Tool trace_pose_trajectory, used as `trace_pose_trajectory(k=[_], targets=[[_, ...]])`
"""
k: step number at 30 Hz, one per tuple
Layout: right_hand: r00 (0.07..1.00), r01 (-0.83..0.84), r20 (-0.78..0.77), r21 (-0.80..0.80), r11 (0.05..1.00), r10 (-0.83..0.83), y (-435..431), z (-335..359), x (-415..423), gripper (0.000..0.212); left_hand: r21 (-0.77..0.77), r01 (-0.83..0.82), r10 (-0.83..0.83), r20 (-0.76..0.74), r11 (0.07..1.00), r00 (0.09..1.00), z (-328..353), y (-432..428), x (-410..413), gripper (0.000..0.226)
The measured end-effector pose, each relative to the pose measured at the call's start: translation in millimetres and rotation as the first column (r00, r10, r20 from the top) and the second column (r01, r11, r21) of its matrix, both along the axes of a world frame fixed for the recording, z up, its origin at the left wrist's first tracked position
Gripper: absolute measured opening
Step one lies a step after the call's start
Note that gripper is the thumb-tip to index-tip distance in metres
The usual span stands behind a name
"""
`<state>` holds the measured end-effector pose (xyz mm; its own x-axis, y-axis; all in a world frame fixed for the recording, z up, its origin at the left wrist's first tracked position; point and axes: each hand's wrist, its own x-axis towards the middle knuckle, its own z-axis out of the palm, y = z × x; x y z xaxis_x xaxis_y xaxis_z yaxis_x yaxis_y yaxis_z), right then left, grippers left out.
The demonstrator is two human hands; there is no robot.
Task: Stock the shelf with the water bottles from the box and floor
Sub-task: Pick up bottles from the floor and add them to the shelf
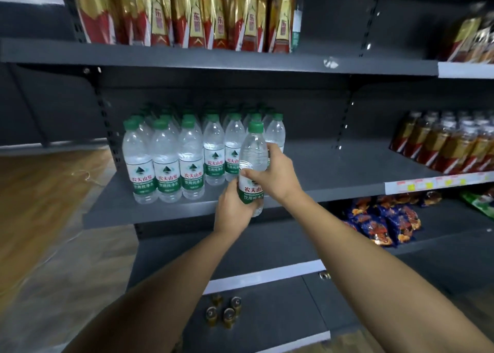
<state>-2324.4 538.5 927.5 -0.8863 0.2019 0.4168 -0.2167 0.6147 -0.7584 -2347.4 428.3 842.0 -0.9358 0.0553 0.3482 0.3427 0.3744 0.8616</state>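
Both hands were on one bottle [252,163] when I looked over. The left hand [232,213] had it from below, fingers wrapped round the green label end near the base. The right hand [276,175] was higher up, curled round the clear middle from the right side, thumb lying across the front just above the label. So the bottle sat right between the two: bottom half in the left, waist in the right, with only the shoulder and green cap poking out above the right hand.

It stood pretty much upright, long axis vertical, cap up, label facing back toward the person. Its base was about level with the front lip of the shelf [334,173]. I honestly couldn't tell if it touched the shelf or hung just off it.

Both arms were stretched forward, forearms bare. The left came in from low on the left, the right from low on the right, and the wrists met at the bottle. The right wrist was bent inward a bit.

The stocked bottles [165,163] stood just left of and behind the hands, upright in rows, caps up, the nearest ones right beside the held one. Well off to the right of the right hand were tea bottles [441,144], and below that forearm some snack bags [382,224].
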Motion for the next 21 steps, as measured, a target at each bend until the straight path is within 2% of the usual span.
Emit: trace_pose_trajectory(k=[7, 10, 13, 16, 21], targets=[[0.999, -0.005, -0.034, -0.021, 1.000, 0.004, -23.2, 23.0, -39.0, 0.063, -0.049, 0.015, -0.019, -0.092, 0.999, 0.996, 18.4, -34.6, -33.9, 0.068], [0.999, -0.007, -0.048, -0.028, 1.000, 0.006, -29.7, 28.4, -52.0, 0.059, -0.106, -0.058, 0.043, -0.143, 0.993, 0.989, 20.4, -46.7, -38.8, 0.064], [0.998, -0.045, -0.044, -0.034, 0.998, 0.044, -36.2, 30.0, -62.7, 0.066, -0.155, -0.149, 0.120, -0.178, 0.977, 0.977, 18.3, -56.4, -42.3, 0.065], [0.997, -0.074, -0.020, -0.002, 0.997, 0.074, -43.8, 25.6, -71.1, 0.073, -0.189, -0.202, 0.171, -0.169, 0.961, 0.971, 15.7, -62.5, -43.4, 0.063], [0.996, -0.089, 0.022, 0.046, 0.995, 0.088, -47.8, 11.4, -85.8, 0.068, -0.229, -0.248, 0.222, -0.135, 0.941, 0.966, 10.9, -68.5, -47.5, 0.061]])
